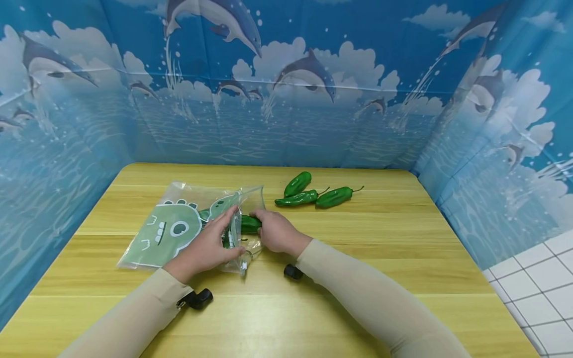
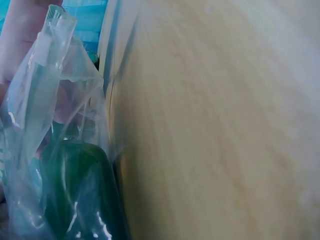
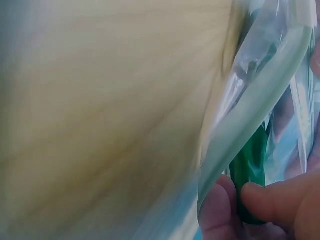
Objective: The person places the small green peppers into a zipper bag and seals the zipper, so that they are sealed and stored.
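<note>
A clear bag with a green cartoon print lies on the left of the table, its mouth facing right. My left hand grips the bag's upper layer near the mouth, thumb and fingers spread around the edge. My right hand pinches one end of a green pepper at the mouth; in the right wrist view the thumb and fingers hold that pepper beside the bag's edge strip. Another green pepper shows through the plastic in the left wrist view.
Three green peppers lie behind and right of the bag: one at the back, one in front of it, one to the right. A dolphin-print curtain stands around the wooden table.
</note>
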Demonstrator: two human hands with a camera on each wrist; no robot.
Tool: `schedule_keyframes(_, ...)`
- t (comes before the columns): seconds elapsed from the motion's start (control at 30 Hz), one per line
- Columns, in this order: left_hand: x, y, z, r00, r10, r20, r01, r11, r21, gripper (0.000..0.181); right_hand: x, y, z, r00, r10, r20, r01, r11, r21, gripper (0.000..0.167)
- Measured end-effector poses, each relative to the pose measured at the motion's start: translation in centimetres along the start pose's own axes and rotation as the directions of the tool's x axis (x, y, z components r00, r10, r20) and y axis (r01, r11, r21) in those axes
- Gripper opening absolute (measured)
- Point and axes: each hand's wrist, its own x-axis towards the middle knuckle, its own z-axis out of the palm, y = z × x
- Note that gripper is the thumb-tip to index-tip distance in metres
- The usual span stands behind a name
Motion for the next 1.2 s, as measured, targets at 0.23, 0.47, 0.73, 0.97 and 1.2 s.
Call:
schedule_keyframes(0.23,0.04,0.0,0.09,1.0,0.002,0.001,-0.002,1.0,0.004,0.106,0.35,0.09,-0.12,0.998,0.036,0.042,-0.037,0.999,0.031,0.051)
schedule_keyframes(0.47,0.02,0.03,0.12,1.0,0.007,-0.005,-0.007,1.0,0.011,0.107,0.55,-0.01,0.18,0.999,0.015,0.031,-0.015,1.0,0.008,0.05)
schedule_keyframes(0.73,0.04,0.07,0.15,1.0,-0.002,0.003,0.002,1.0,0.021,0.108,0.28,0.38,0.32,0.999,0.018,-0.05,-0.019,1.0,-0.018,0.042)
schedule_keyframes(0.97,0.07,0.26,0.12,1.0,-0.001,0.012,0.001,1.0,0.018,0.107,0.39,0.37,0.07,0.999,0.009,-0.045,-0.01,1.0,-0.007,0.037)
schedule_keyframes(1.2,0.17,0.23,0.24,1.0,-0.005,0.016,0.005,1.0,0.013,0.107,0.82,0.61,0.24,0.998,-0.007,-0.056,0.008,1.0,0.021,0.036)
